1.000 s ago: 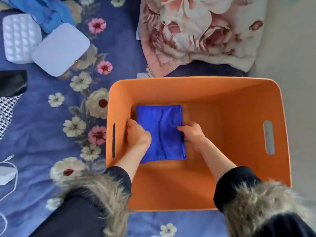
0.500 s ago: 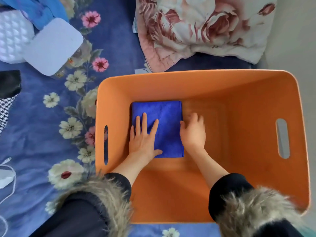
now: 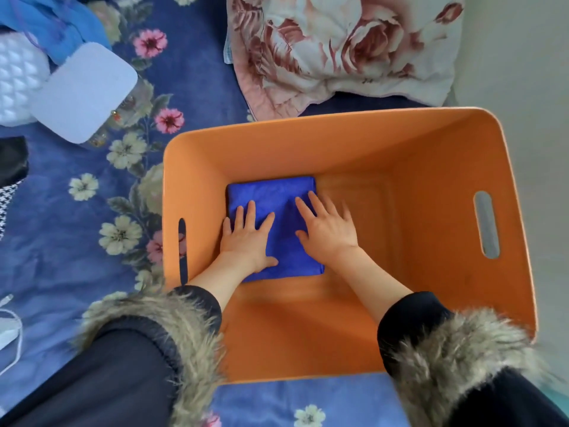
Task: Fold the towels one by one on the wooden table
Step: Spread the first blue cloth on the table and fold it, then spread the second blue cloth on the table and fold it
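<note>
**Q:** Blue towel [image 3: 278, 241]: how is it oriented?

**A:** Folded to a rectangle, lying flat. Its long axis runs from the near side of the bin [image 3: 338, 140] toward the far side, with a slight tilt: the near end sits a little further right than the far end. One short edge lies against the far wall; the left long edge runs close beside the left wall.

**Q:** Where does it lie?

**A:** On the floor of the orange bin, in the left half. The right half of the floor shows bare orange. Nothing else is seen inside (the near wall hides part of the floor).

**Q:** State of the hands?

**A:** Left hand [image 3: 246, 238]: flat, fingers straight and spread, palm down on the left part of the towel, thumb at its near edge. Right hand [image 3: 326, 229]: also flat, fingers spread, resting across the towel's right edge, its outer fingers over the bare floor. Neither hand grips anything.

**Q:** And the bin itself?

**A:** Open-topped, with a slot handle in each side wall. It stands on a blue floral bedspread [image 3: 101, 211]. Beyond its far rim lies a rose-print pillow [image 3: 341, 47]; to the far left, a pale rounded lid [image 3: 83, 90] rests beside a white quilted item [image 3: 18, 78]. Both forearms enter over the near rim, in dark sleeves with fur cuffs [image 3: 172, 328].
</note>
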{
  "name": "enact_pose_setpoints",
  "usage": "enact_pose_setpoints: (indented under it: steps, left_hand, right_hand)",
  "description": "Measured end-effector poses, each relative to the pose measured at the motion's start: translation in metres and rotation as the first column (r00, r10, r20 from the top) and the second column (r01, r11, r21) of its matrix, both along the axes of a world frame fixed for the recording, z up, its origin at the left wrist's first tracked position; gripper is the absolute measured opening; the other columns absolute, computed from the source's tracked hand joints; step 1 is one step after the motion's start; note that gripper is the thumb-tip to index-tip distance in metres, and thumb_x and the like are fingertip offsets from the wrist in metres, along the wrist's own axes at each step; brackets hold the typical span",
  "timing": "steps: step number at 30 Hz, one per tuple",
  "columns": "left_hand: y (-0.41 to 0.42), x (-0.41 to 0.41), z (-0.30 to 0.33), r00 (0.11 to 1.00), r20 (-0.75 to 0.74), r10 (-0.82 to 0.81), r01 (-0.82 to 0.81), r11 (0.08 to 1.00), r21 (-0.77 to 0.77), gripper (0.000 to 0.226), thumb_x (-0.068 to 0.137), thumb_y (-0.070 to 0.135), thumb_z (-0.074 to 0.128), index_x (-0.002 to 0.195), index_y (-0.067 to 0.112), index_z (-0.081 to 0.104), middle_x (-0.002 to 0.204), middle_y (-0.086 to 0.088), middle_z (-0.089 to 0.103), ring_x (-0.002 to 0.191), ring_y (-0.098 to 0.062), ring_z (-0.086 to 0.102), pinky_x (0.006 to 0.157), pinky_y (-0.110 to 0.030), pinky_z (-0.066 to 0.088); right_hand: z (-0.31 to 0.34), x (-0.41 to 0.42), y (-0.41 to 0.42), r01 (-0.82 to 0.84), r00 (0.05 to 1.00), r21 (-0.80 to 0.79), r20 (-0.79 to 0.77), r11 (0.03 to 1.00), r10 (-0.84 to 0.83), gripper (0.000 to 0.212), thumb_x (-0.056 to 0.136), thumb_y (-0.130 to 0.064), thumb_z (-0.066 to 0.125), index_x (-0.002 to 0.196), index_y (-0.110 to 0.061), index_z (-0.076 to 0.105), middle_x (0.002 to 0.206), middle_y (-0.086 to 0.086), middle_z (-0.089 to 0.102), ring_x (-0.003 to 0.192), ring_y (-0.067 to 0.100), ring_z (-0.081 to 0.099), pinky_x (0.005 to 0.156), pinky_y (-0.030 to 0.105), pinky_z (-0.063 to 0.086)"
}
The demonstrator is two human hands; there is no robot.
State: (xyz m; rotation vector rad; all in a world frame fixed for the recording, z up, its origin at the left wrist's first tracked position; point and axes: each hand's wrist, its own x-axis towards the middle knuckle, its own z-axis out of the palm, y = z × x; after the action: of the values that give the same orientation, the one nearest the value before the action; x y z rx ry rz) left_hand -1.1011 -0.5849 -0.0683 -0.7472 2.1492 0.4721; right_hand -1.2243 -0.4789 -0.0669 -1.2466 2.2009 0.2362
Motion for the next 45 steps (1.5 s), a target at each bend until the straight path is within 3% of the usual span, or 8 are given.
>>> enact_pose_setpoints:
  steps: [6, 12, 18, 25, 30, 36, 45]
  left_hand:
    - [0.004, 0.001, 0.078, 0.942, -0.326, 0.081, -0.080, 0.997, 0.014, 0.066, 0.095, 0.043, 0.044, 0.149, 0.022, 0.013, 0.157, -0.007, 0.009, 0.145, -0.023, 0.006, 0.116, -0.042, 0.013]
    - [0.039, 0.011, 0.177, 0.856, -0.514, 0.062, -0.066, 0.998, 0.011, 0.058, 0.097, 0.044, 0.038, 0.148, 0.023, 0.020, 0.156, -0.003, 0.018, 0.145, -0.020, 0.010, 0.116, -0.044, 0.011]
    - [0.086, 0.017, 0.276, 0.667, -0.740, 0.083, -0.015, 0.995, 0.099, 0.055, 0.095, 0.045, 0.040, 0.146, 0.027, 0.027, 0.154, 0.001, 0.023, 0.144, -0.017, 0.013, 0.115, -0.043, 0.007]
    - [0.177, 0.023, 0.352, 0.506, -0.857, -0.100, 0.356, 0.929, 0.102, 0.054, 0.094, 0.042, 0.046, 0.144, 0.028, 0.031, 0.153, 0.004, 0.027, 0.143, -0.014, 0.017, 0.116, -0.039, 0.011]
    - [0.256, 0.042, 0.392, 0.361, -0.903, -0.233, 0.632, 0.773, 0.053, 0.055, 0.094, 0.039, 0.048, 0.144, 0.026, 0.032, 0.152, 0.002, 0.030, 0.142, -0.014, 0.020, 0.116, -0.038, 0.014]
    - [0.357, 0.095, 0.426, 0.176, -0.920, -0.351, 0.876, 0.482, -0.016, 0.055, 0.095, 0.039, 0.045, 0.145, 0.024, 0.029, 0.152, 0.002, 0.030, 0.142, -0.015, 0.020, 0.116, -0.039, 0.016]
    - [0.485, 0.248, 0.452, -0.063, -0.933, -0.355, 0.998, 0.003, -0.068, 0.052, 0.096, 0.043, 0.039, 0.145, 0.028, 0.029, 0.149, 0.002, 0.035, 0.141, -0.013, 0.023, 0.114, -0.036, 0.022]
  right_hand:
    - [0.092, -0.002, 0.028, 0.255, 0.965, -0.193, -0.005, 0.948, -0.261, 0.059, 0.095, -0.042, 0.039, 0.147, -0.025, 0.018, 0.154, 0.003, 0.023, 0.140, 0.024, 0.021, 0.113, 0.047, 0.017]
    - [0.198, 0.010, 0.086, 0.369, 0.911, -0.317, -0.063, 0.874, -0.407, 0.057, 0.095, -0.047, 0.040, 0.146, -0.029, 0.023, 0.151, 0.003, 0.031, 0.138, 0.025, 0.029, 0.112, 0.048, 0.024]
    - [0.303, 0.043, 0.164, 0.566, 0.738, -0.501, -0.046, 0.655, -0.673, 0.057, 0.093, -0.047, 0.043, 0.144, -0.026, 0.031, 0.149, 0.004, 0.035, 0.136, 0.023, 0.033, 0.111, 0.046, 0.027]
    - [0.386, 0.121, 0.284, 0.684, 0.422, -0.610, -0.117, 0.400, -0.899, 0.059, 0.092, -0.047, 0.046, 0.145, -0.026, 0.029, 0.150, 0.003, 0.032, 0.137, 0.019, 0.031, 0.112, 0.039, 0.025]
    - [0.420, 0.207, 0.363, 0.733, 0.144, -0.647, -0.156, 0.211, -0.977, 0.061, 0.092, -0.049, 0.045, 0.146, -0.026, 0.029, 0.150, 0.003, 0.032, 0.136, 0.019, 0.032, 0.110, 0.039, 0.027]
    - [0.444, 0.326, 0.433, 0.702, -0.180, -0.710, -0.112, -0.048, -0.977, 0.060, 0.092, -0.049, 0.045, 0.145, -0.026, 0.029, 0.150, 0.002, 0.033, 0.136, 0.018, 0.031, 0.111, 0.041, 0.027]
    - [0.450, 0.555, 0.478, 0.578, -0.585, -0.735, -0.071, -0.354, -0.808, 0.059, 0.094, -0.049, 0.041, 0.146, -0.027, 0.024, 0.151, -0.003, 0.029, 0.139, 0.014, 0.026, 0.114, 0.043, 0.023]
